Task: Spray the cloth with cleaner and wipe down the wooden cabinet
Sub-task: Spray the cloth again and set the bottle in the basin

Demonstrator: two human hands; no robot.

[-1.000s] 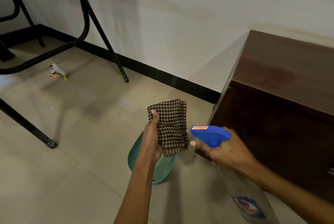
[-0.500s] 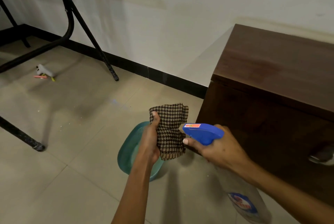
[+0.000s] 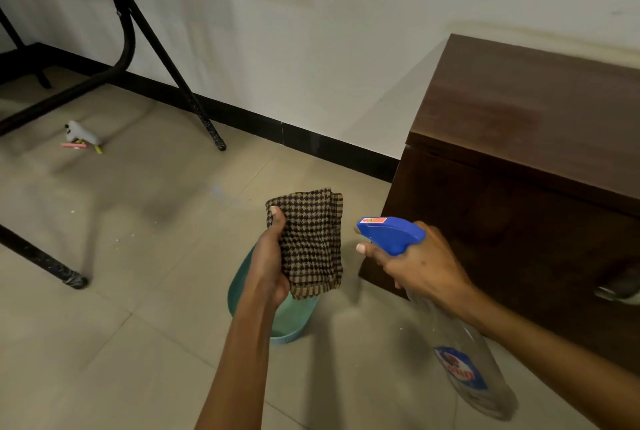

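Floor tiles on the left carry only black table legs (image 3: 41,259) and a small toy (image 3: 81,135); nearer the middle the left hand (image 3: 270,266) holds the folded checked cloth (image 3: 310,239) upright over a teal basin (image 3: 294,320), fingers closed round its edge. Just beside it, the right hand (image 3: 420,265) grips the spray bottle (image 3: 460,353), index finger on the trigger, blue nozzle (image 3: 389,232) aimed at the cloth. Best kept close and square-on, so mist lands on fabric before wiping the wooden cabinet (image 3: 533,166) at right.
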